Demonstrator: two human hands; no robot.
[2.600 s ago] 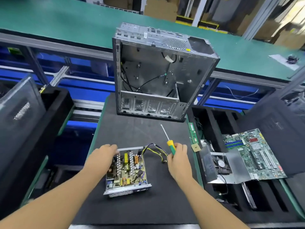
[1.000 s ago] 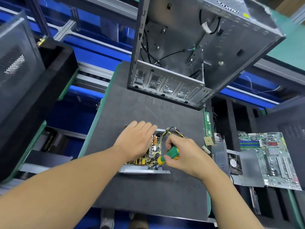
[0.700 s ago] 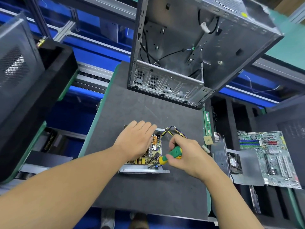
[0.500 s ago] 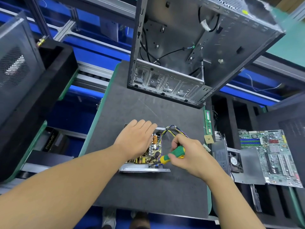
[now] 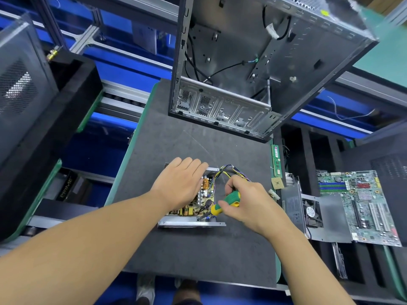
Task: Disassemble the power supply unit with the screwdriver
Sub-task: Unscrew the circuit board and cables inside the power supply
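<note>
The power supply unit [image 5: 204,198] lies open-topped on the dark grey mat, its circuit board showing and a bundle of coloured wires [image 5: 222,172] coming out at its far right. My left hand [image 5: 180,183] rests flat on top of the unit with fingers straight, covering its left half. My right hand [image 5: 242,200] grips the green and yellow screwdriver [image 5: 224,203] by the handle. The tip points down-left into the unit's near right corner.
An empty metal computer case [image 5: 253,62] stands at the far end of the mat [image 5: 198,249]. To the right lie a green memory stick [image 5: 277,160], a motherboard [image 5: 356,203] and a small fan unit [image 5: 310,213] on black foam trays. Black panels stand at left.
Since 2.6 s ago my right hand picked the screwdriver off the mat and brought its tip into the unit. Over the last second both hands barely moved; the handle tilted slightly.
</note>
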